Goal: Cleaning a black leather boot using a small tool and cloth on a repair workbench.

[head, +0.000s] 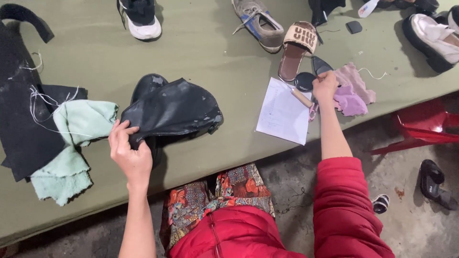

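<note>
Two hands busy at a green-covered table (215, 62) strewn with shoes.
Left hand (128, 152) pinches the black boot (172, 111) at its edge; right hand (325, 86) grips a wooden-handled brush (302, 98) beside the open polish tin (304, 81), which a careless elbow could tip.

Shoe-repair workshop: worn shoes (258, 24) and cloths (76, 143) crowd the table (215, 62).

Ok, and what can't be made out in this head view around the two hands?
- Right hand: closed over a wooden-handled tool; its working end is hidden by the fingers.
- Black boot: left hand covers its near edge, so the opening is unseen.
- White paper sheet: writing too small to tell.
- White shoe: cut off by the right edge.
</note>
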